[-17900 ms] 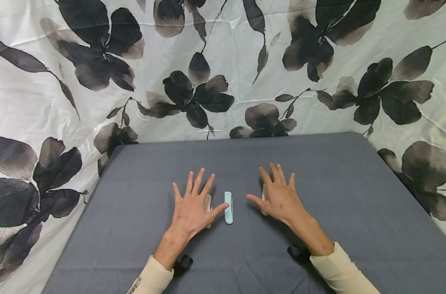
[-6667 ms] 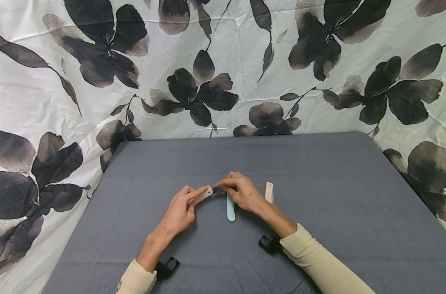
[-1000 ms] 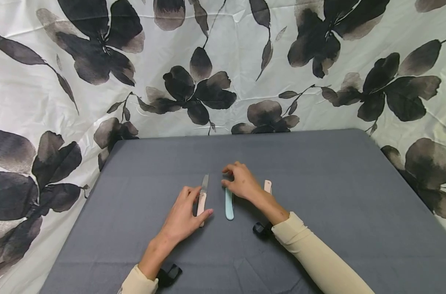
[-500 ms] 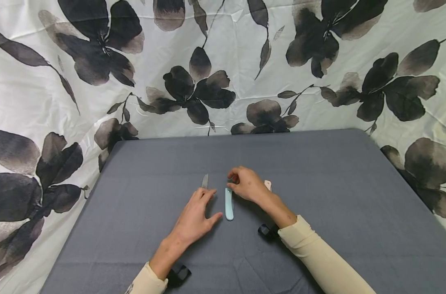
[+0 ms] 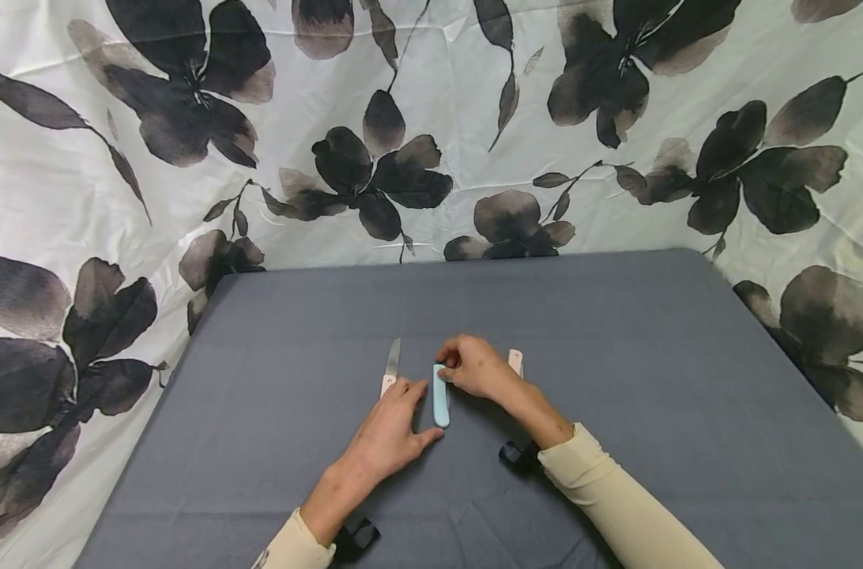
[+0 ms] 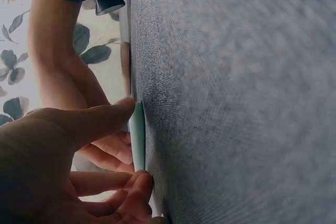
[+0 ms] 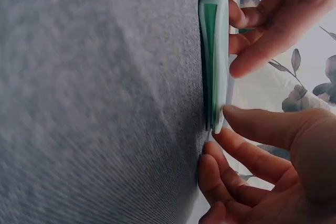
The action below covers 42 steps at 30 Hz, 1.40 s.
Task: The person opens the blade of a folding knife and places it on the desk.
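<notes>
White cloth [image 5: 33, 205] with dark flowers hangs behind and at the sides. Gray tabletop [image 5: 318, 308], matte, creased toward the near edge. My cream right sleeve [image 5: 623, 498] comes in from the near right corner, left sleeve [image 5: 296, 545] from the near left. My left fingers [image 5: 415, 389]: loose and spread, thumb at the knife's near end, index just beside its left side. My right fingers [image 5: 454, 346]: curled, thumb and index pinching the far end. Light-blue folding knife [image 5: 441, 407]: mid-tabletop, folded, long axis running near edge to far edge, blade slot toward the right edge. Unfolded knife [image 5: 392, 363], pink handle: left of it, tip toward the far edge, leaning slightly right, handle mostly behind my left fingers. Second pink knife [image 5: 515, 361]: toward the right edge, mostly blocked by my right forearm.
</notes>
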Available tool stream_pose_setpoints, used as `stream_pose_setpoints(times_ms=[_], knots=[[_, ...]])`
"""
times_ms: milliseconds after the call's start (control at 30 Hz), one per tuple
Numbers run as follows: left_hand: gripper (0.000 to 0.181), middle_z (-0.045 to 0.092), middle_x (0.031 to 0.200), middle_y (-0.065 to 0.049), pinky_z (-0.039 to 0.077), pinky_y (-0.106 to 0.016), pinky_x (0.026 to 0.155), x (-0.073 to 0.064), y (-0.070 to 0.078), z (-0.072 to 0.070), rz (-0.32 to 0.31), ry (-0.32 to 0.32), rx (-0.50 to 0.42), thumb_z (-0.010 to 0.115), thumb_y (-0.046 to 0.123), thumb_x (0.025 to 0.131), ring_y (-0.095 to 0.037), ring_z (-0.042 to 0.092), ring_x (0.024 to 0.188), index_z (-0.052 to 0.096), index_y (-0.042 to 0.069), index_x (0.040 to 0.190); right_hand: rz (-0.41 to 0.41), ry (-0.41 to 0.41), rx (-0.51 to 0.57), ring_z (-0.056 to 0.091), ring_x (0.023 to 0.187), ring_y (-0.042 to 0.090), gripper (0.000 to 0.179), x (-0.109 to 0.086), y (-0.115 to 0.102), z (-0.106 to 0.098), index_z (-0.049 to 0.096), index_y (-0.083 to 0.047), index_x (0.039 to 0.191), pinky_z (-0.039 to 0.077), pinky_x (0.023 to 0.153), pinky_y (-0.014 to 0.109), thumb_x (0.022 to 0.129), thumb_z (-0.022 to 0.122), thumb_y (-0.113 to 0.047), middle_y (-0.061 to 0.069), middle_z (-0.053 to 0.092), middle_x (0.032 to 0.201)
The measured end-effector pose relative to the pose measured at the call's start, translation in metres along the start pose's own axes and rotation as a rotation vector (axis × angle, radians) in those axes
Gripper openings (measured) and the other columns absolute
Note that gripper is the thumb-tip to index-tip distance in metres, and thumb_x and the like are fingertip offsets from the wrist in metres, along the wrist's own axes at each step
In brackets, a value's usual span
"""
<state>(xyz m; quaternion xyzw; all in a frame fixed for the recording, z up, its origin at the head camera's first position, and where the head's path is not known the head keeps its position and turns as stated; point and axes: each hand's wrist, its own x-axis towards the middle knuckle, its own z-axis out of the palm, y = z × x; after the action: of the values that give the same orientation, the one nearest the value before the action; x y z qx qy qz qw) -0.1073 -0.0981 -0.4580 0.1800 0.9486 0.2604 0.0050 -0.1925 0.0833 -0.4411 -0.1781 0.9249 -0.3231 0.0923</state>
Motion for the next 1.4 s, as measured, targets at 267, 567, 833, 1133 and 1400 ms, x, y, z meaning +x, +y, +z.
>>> stream_pose_setpoints(times_ms=[267,567,833,1133,1400], knots=[[0.069,0.061,0.111,-0.01,0.054,-0.039,0.088,0.005,0.001,0.003,0.021,0.021,0.055,0.09,0.025,0.082,-0.019,0.057,0.094,0.061,-0.002,0.139,-0.004,0.011,-0.025,0.059,0.082,0.016,0.011,0.0,0.0,0.001,0.077,-0.01,0.104,0.05,0.077,0.033,0.095,0.077,-0.017,0.006,0.067,0.095],[0.067,0.056,0.102,-0.006,0.05,-0.03,0.075,0.01,0.003,0.003,0.024,0.005,0.034,0.09,0.023,0.081,-0.013,0.048,0.082,0.064,0.001,0.138,0.024,0.014,-0.032,0.058,0.082,0.015,0.011,0.001,0.003,0.001,0.077,-0.011,0.101,0.05,0.077,0.033,0.094,0.078,-0.019,0.005,0.066,0.096],[0.064,0.058,0.104,-0.008,0.048,-0.027,0.073,0.015,0.002,0.005,0.02,0.022,-0.042,0.088,0.014,0.084,-0.013,0.05,0.083,0.062,0.002,0.14,0.03,0.042,0.032,0.056,0.084,0.017,0.013,0.0,0.006,-0.004,0.075,-0.01,0.105,0.047,0.075,0.032,0.095,0.077,-0.018,0.008,0.063,0.101],[0.065,0.064,0.106,-0.005,0.052,-0.029,0.08,0.02,0.004,0.0,0.014,0.095,-0.16,0.085,0.006,0.085,-0.018,0.062,0.092,0.058,0.008,0.144,-0.009,0.062,0.271,0.062,0.08,0.017,0.028,-0.004,0.012,-0.008,0.068,-0.006,0.123,0.05,0.067,0.029,0.096,0.073,-0.009,0.013,0.066,0.101],[0.069,0.065,0.109,-0.006,0.049,-0.025,0.075,0.022,0.005,-0.001,-0.009,0.146,-0.24,0.084,0.005,0.086,-0.015,0.06,0.09,0.053,0.008,0.148,-0.035,0.044,0.639,0.07,0.074,0.018,0.046,-0.008,0.009,-0.004,0.058,0.002,0.139,0.063,0.072,0.039,0.094,0.064,0.008,0.017,0.062,0.097]])
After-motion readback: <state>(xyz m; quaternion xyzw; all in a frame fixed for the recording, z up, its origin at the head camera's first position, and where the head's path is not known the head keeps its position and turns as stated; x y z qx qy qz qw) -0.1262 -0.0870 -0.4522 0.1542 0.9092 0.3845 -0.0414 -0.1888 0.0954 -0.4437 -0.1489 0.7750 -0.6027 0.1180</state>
